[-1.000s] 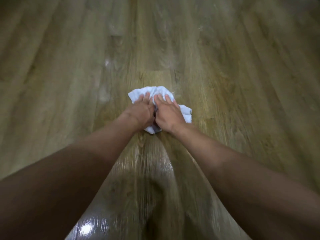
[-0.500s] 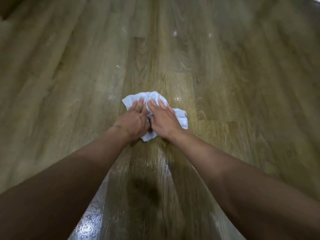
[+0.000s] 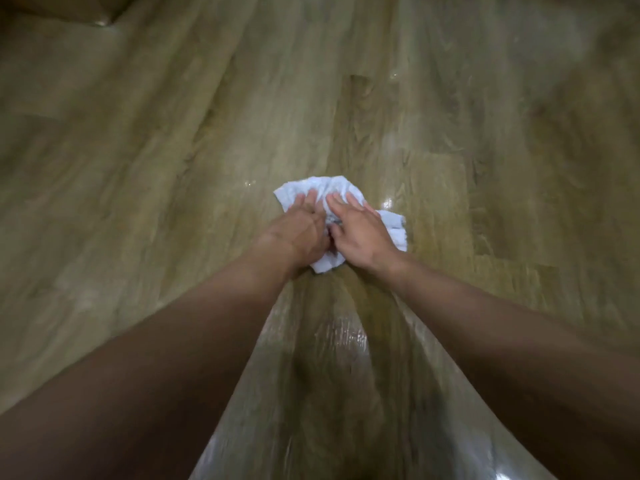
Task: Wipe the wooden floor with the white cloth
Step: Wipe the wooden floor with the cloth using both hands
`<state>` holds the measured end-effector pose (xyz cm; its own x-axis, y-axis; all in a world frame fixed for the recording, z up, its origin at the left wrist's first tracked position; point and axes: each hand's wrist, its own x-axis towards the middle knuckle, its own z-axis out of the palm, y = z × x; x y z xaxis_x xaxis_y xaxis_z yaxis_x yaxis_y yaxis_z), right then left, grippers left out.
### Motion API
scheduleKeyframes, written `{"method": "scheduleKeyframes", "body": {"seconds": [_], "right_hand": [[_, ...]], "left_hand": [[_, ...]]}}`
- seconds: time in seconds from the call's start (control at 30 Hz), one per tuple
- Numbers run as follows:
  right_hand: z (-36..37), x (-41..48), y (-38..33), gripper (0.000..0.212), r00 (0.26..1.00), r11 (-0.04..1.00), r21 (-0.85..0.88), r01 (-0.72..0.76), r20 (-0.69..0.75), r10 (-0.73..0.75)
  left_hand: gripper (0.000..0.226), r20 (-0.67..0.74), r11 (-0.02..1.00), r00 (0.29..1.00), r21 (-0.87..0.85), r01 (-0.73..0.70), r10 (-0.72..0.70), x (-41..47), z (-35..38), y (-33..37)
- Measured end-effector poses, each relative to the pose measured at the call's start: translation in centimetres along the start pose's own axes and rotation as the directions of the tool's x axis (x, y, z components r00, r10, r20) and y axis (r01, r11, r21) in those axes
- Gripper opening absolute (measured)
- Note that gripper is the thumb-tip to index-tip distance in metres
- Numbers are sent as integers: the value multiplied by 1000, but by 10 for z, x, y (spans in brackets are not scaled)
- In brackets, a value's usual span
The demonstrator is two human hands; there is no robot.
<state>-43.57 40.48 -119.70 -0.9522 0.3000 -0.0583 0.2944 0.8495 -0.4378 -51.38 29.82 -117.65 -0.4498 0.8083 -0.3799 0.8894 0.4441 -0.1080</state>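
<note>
white cloth (image 3: 333,187) slid leftward, (only slightly)

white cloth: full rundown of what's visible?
The white cloth is a crumpled fabric rag, bunched rather than spread, lying on the wooden floor. The left hand and right hand press on it side by side, covering its middle; edges show beyond the fingertips, at the right and between the wrists.
</note>
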Motion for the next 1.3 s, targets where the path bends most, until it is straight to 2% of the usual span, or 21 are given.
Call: {"method": "scheduleKeyframes", "body": {"seconds": [0.1, 0.2, 0.27, 0.33, 0.43, 0.5, 0.63, 0.73, 0.83, 0.93, 1.0, 1.2, 1.23, 1.3], "right_hand": [[18, -41, -21, 50, 998, 997, 57, 52, -48, -49], [39, -60, -43, 51, 998, 996, 70, 63, -24, -61], [39, -35, -53, 50, 996, 995, 54, 82, 22, -83], [36, 6, -61, 49, 993, 994, 52, 91, 65, -94], [33, 49, -72, 49, 995, 999, 34, 22, 95, -26], [39, 44, -83, 47, 999, 999, 43, 18, 47, -20], [62, -12, -108, 44, 989, 985, 107, 137, -73, -130], [73, -2, -124, 42, 981, 978, 74, 195, -22, -194], [81, 56, -148, 42, 968, 969, 10, 248, 26, -248], [87, 100, -170, 42, 976, 975, -44, 216, 37, -215], [93, 95, -181, 44, 984, 982, -60, 178, 35, -176], [115, 36, -204, 46, 962, 963, -47, 267, 73, -263], [115, 45, -208, 46, 954, 956, -51, 290, 99, -284], [115, 74, -214, 47, 932, 935, -78, 347, 142, -334]], "left_hand": [[53, -72, 992, 992, 83, -98, 104, -45, 27, 4], [61, -103, 1000, 995, -19, -17, 15, -85, 46, -2], [55, -73, 1000, 997, 6, -2, 2, -81, 45, -19], [52, 7, 996, 996, -1, 89, -89, -66, 33, -41], [54, 94, 950, 957, -127, 286, -276, -50, 16, -65], [54, 57, 951, 963, -150, 269, -264, -53, 19, -68], [61, -133, 974, 971, -140, 178, -197, -99, 63, -61], [64, -100, 969, 970, -134, 207, -221, -120, 80, -77], [63, -97, 939, 939, -138, 316, -330, -96, 76, -119], [70, -18, 921, 931, -153, 358, -365, -77, 67, -157], [71, -13, 923, 936, -174, 344, -351, -85, 72, -166], [56, -184, 935, 921, -159, 316, -342, -145, 109, -150], [54, -161, 935, 923, -122, 332, -348, -146, 109, -155], [57, -111, 913, 911, -155, 378, -396, -143, 106, -175]]}}
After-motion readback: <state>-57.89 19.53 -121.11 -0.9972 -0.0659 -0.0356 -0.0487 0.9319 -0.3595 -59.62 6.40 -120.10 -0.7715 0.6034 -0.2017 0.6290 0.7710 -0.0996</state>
